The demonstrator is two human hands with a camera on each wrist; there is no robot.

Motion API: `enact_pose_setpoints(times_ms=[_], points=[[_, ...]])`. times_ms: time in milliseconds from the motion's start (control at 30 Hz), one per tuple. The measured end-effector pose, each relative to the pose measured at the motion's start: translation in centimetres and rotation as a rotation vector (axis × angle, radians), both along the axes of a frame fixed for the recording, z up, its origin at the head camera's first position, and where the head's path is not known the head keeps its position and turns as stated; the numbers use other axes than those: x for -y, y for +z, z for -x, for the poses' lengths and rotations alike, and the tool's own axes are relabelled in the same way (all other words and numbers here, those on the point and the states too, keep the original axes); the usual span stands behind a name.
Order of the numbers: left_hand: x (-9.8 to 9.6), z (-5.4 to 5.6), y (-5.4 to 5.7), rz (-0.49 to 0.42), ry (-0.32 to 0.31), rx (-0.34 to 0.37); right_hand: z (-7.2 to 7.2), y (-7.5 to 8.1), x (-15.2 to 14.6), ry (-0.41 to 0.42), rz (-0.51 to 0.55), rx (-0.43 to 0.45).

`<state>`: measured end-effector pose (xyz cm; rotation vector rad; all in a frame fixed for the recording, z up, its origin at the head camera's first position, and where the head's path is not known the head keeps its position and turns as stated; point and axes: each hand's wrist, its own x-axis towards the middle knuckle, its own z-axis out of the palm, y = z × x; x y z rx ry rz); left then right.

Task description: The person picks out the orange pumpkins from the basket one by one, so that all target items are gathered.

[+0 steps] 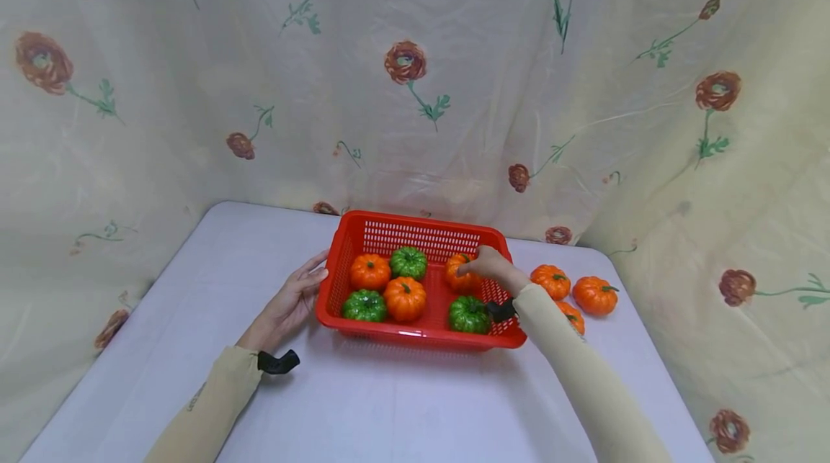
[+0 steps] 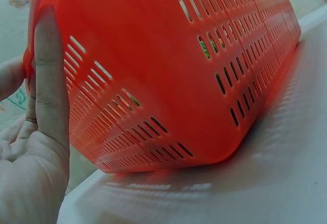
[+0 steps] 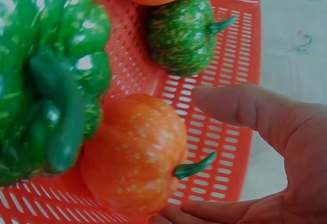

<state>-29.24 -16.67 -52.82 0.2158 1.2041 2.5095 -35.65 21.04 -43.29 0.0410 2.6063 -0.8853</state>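
A red plastic basket (image 1: pixel 415 337) holds several small orange and green pumpkins. My left hand (image 1: pixel 295 304) is at the basket's left end, its straight fingers touching the outside near the rim; the left wrist view shows one finger (image 2: pixel 50 81) along the wall. My right hand (image 1: pixel 493 266) reaches inside at the right end, over an orange pumpkin (image 1: pixel 457 274). In the right wrist view, the thumb stands apart from this orange pumpkin (image 3: pixel 135 155), while the other fingers lie close by its lower edge. A green pumpkin (image 1: pixel 470 315) sits just nearer the front.
On the table (image 1: pixel 363 405), right of the basket, lie three orange pumpkins, one (image 1: pixel 595 295) farthest right and another (image 1: pixel 570 315) partly hidden by the right sleeve. A flowered curtain (image 1: pixel 454 146) hangs behind and along both sides.
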Motion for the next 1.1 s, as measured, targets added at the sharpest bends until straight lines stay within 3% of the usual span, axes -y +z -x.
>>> enact_pose_setpoints(times_ms=[300, 433, 700, 1100], points=[[0.0, -0.1, -0.2, -0.005, -0.001, 0.009, 0.6, -1.5, 0.0, 0.042, -0.037, -0.054], [0.0, -0.2, -0.2, 0.003, -0.007, 0.006, 0.5, -1.9, 0.0, 0.057, -0.066, -0.031], [0.1, 0.0, -0.1, -0.007, -0.005, 0.005, 0.3, -1.8, 0.0, -0.007, -0.005, 0.061], [0.0, -0.3, 0.2, 0.014, 0.003, 0.017, 0.2, -2.1, 0.3, 0.0, -0.089, 0.037]])
